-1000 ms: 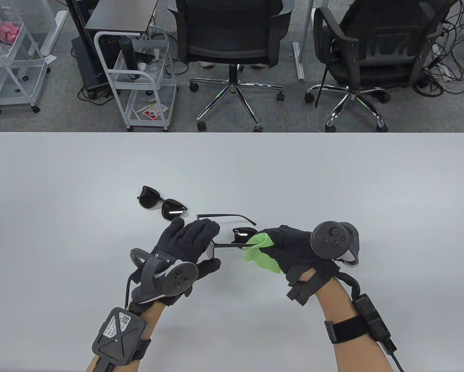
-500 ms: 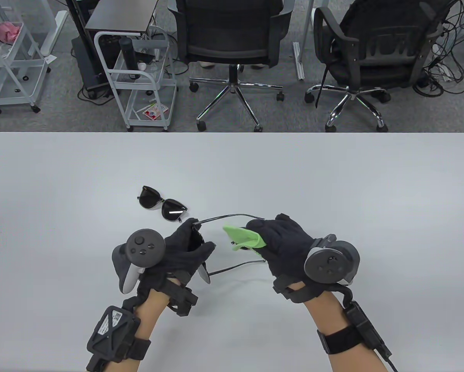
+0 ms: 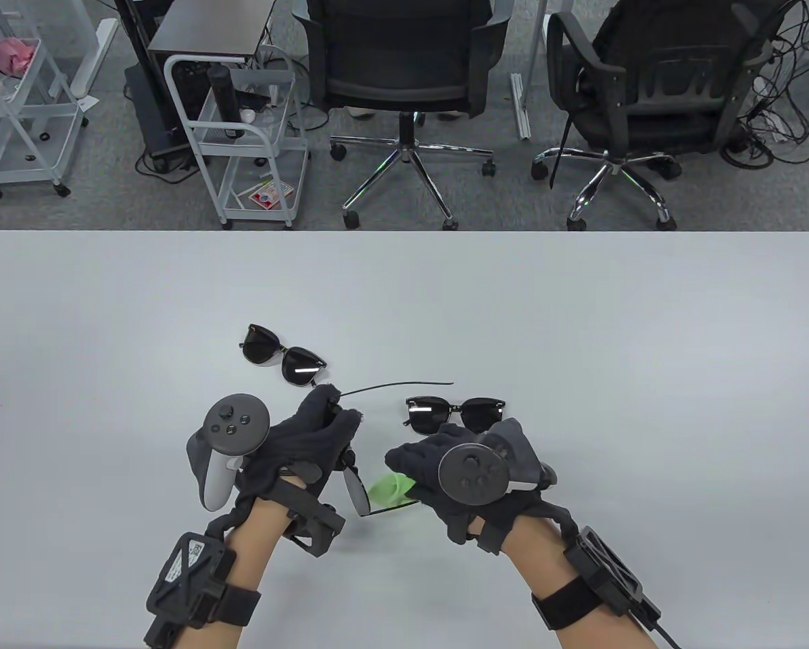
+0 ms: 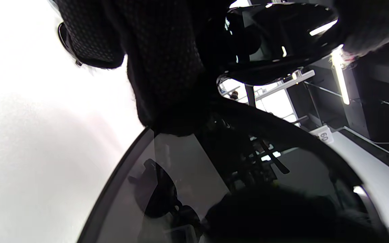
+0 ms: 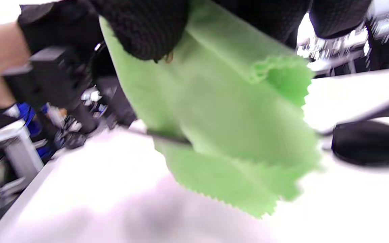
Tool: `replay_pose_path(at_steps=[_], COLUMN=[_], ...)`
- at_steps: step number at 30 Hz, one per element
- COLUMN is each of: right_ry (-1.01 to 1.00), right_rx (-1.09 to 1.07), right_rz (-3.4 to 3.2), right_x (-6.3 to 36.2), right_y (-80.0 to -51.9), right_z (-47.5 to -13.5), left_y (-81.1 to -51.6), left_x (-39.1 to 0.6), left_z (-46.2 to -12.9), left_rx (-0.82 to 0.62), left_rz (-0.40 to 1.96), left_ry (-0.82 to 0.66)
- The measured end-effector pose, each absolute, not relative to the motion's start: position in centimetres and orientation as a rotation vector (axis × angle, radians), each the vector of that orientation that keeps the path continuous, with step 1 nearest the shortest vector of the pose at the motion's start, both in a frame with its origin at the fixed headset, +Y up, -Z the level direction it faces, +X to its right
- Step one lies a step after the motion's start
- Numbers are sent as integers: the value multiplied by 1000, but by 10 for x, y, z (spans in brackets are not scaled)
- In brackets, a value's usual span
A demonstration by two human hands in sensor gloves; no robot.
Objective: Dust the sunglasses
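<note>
**Sunglasses Held and Wiped With a Green Cloth**

A pair of sunglasses (image 3: 357,473) was held up over the white surface (image 3: 580,324), near its front edge. The pair was gripped by the left hand (image 3: 309,439), with the fingers closed around the frame. One thin arm of the glasses (image 3: 397,387) was seen sticking out to the right from the top of that hand. One lens was seen hanging below the hand, tilted on its side. In the left wrist view, the dark lens (image 4: 214,189) was seen very close, with the gloved fingers (image 4: 167,67) wrapped over the frame above it.

A green cloth (image 3: 390,488) was held by the right hand (image 3: 445,480), pinched between its fingers. The cloth was pressed against the lower lens of the held glasses. In the right wrist view, the cloth (image 5: 228,135) was seen hanging down from the gloved fingers (image 5: 144,27), with a thin dark bar of the glasses crossing it. That view was blurred, so small parts could not be told.

Two more pairs were lying on the surface. One folded pair (image 3: 284,355) was lying just behind the left hand. Another pair (image 3: 455,412) was lying flat just behind the right hand, with its lenses facing up.

Two black chairs (image 3: 404,81) and a white cart (image 3: 242,135) were seen on the floor past the far edge of the surface
</note>
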State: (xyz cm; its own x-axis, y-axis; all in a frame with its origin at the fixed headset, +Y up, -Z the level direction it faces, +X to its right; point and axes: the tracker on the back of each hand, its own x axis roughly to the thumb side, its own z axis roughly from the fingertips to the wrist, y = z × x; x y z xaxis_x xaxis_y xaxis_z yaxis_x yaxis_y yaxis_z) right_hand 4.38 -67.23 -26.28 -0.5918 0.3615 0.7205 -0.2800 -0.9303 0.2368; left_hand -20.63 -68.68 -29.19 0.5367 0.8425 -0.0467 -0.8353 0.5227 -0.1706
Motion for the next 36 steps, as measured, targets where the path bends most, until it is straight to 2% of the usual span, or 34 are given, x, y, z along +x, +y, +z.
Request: replay_pose_path(at_steps=[4, 9, 12, 15, 17, 19, 25, 31, 36], right_ry=[261, 289, 296, 227, 11, -53, -157, -282, -258], right_rx=[1202, 1308, 1394, 1327, 1168, 1146, 1339, 1405, 1438], right_rz=[2512, 2534, 2584, 2514, 2394, 2426, 2729, 2720, 2798], right_x=[38, 19, 11, 16, 24, 28, 17, 8, 13], right_y=[-676, -681, -679, -674, -668, -665, -673, -673, -673], right_z=[-261, -250, -243, -244, -248, -249, -242, -236, -240], left_y=[-686, -685, -686, -687, -686, -681, -685, -695, -704], left_x=[-206, -203, -206, -212, -213, -212, -205, -206, -200], left_z=[-293, -291, -292, -293, -294, -292, -291, -292, -295], left_rx=[-165, -166, -161, -161, -163, -125, -175, -242, -330], left_rz=[979, 1089, 1078, 1118, 1149, 1113, 1199, 1282, 1308], left_ry=[-44, -41, -30, -9, -41, -53, -63, -28, -55])
